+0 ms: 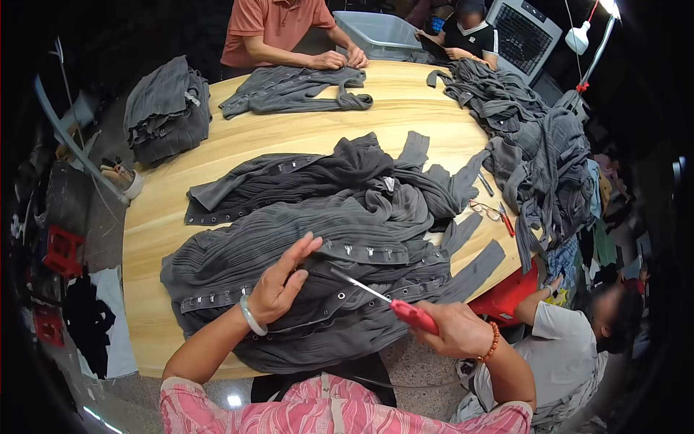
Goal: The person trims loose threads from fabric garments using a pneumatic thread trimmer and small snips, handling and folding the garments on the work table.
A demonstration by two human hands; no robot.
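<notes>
My right hand is closed round the handle of a red-handled tool with a slim metal shaft; its exact kind is unclear. The shaft points left over a dark grey ribbed garment that has a band of metal fasteners. My left hand, fingers stretched, is at the garment just left of the tool's tip; whether it touches the cloth I cannot tell. More grey garments with eyelets lie beneath and nearer to me. Behind the ribbed one is another dark garment, partly bunched up.
Glasses and red-handled cutters lie at the right of the wooden table. A heap of grey garments covers its right edge; a folded stack stands back left. Across the table, a person's hands handle another garment.
</notes>
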